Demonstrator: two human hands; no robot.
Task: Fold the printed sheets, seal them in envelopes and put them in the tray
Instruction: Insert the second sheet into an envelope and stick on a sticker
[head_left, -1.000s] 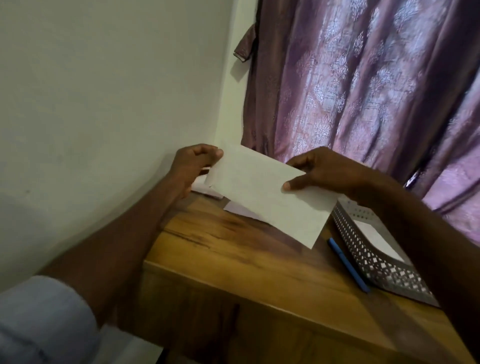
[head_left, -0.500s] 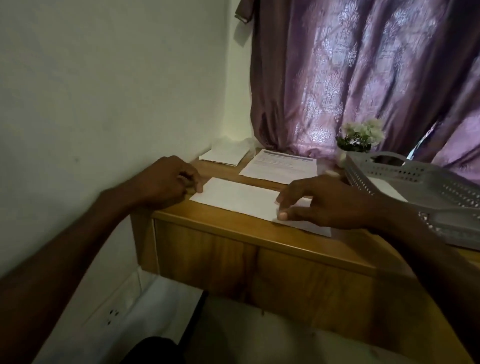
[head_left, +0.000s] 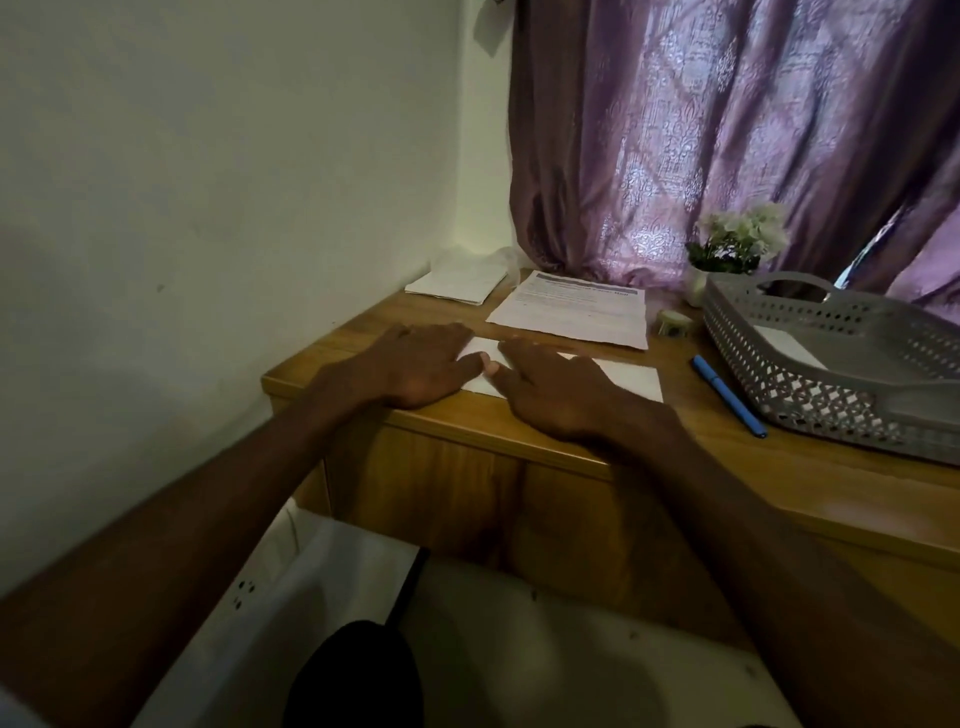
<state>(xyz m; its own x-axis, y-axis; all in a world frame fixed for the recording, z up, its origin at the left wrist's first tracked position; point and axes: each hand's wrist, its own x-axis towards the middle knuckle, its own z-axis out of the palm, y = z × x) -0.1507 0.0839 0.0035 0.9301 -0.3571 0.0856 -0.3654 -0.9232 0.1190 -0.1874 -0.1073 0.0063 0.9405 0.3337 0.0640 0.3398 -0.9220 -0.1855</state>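
On the worktop (head_left: 597, 483), far left against the wall, a small stack of envelopes (head_left: 457, 283) is lying, and the left hand (head_left: 415, 366) is pressing flat, fingers straight, on the left end of a white envelope (head_left: 631, 376) near the front edge. The right hand (head_left: 553, 387) is resting beside it, likewise flat and holding nothing, on the envelope's middle, while printed sheets (head_left: 574, 312) are lying just behind. Further right a blue pen (head_left: 727, 395) is lying beside a grey tray (head_left: 831, 384) that is holding a white item, with a potted plant (head_left: 732, 244) standing behind.
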